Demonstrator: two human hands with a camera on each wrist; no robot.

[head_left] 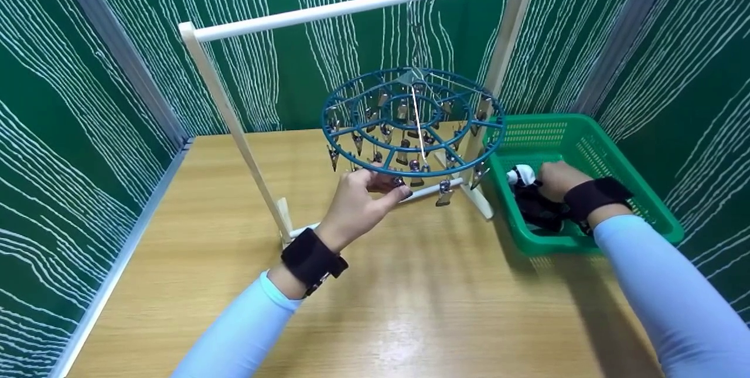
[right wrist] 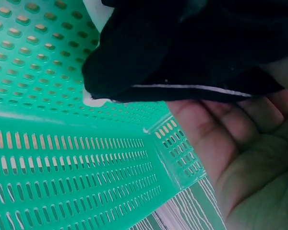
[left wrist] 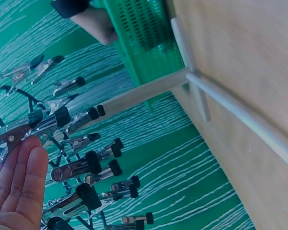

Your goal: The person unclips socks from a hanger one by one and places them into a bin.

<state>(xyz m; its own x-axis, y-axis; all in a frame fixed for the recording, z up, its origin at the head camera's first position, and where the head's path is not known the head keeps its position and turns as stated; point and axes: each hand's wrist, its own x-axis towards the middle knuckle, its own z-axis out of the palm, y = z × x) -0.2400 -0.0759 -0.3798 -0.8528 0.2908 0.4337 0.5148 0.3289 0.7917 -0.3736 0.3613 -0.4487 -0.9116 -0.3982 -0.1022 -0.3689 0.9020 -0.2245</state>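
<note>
A round blue-green hanger (head_left: 384,168) with metal clips hangs from a wooden rack. At its near rim my left hand (head_left: 358,201) pinches one of the clips (head_left: 399,181) between thumb and fingers. From the left wrist view, that clip (left wrist: 12,139) lies against the fingertips, with the thumb mostly out of frame. Inside the green basket (head_left: 662,222), my right hand (head_left: 559,181) grips a piece of black cloth (right wrist: 134,57) with a thin white line along its edge. Its fingers curl under the cloth in the right wrist view. White cloth (head_left: 522,174) shows beside it.
The rack's white top bar (head_left: 351,9) spans above the hanger, and its lower bar (head_left: 433,189) runs behind my left hand. Wooden feet (head_left: 477,201) stand on the table (head_left: 375,307), left of the basket. Green walls with white lines (head_left: 316,44) enclose the table.
</note>
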